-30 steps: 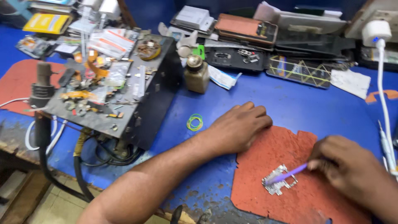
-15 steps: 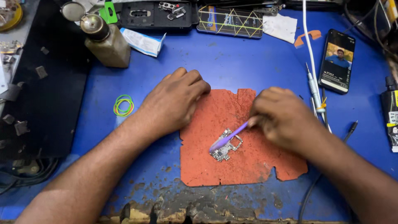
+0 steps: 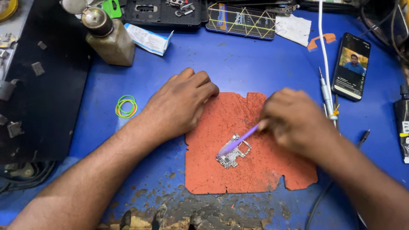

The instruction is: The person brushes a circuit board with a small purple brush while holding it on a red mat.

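Observation:
A small silver circuit board [image 3: 233, 152] lies on a worn orange mat [image 3: 251, 170] on the blue bench. My right hand [image 3: 294, 119] grips a thin purple tool [image 3: 238, 139], whose tip rests on the board. The tool and hand look blurred. My left hand [image 3: 181, 102] lies palm down, fingers curled, on the mat's upper left edge and holds nothing.
A brass-capped bottle [image 3: 106, 36] stands at the back left beside a black box [image 3: 38, 93]. Green and yellow rubber bands [image 3: 126, 106] lie left of my left hand. A lit phone [image 3: 351, 66], a white cable [image 3: 322, 47] and a screwdriver [image 3: 327, 96] sit to the right.
The view has swung from the cluttered left end of the bench to straight over the mat. My right hand keeps the purple tool on the board; my left hand stays on the mat.

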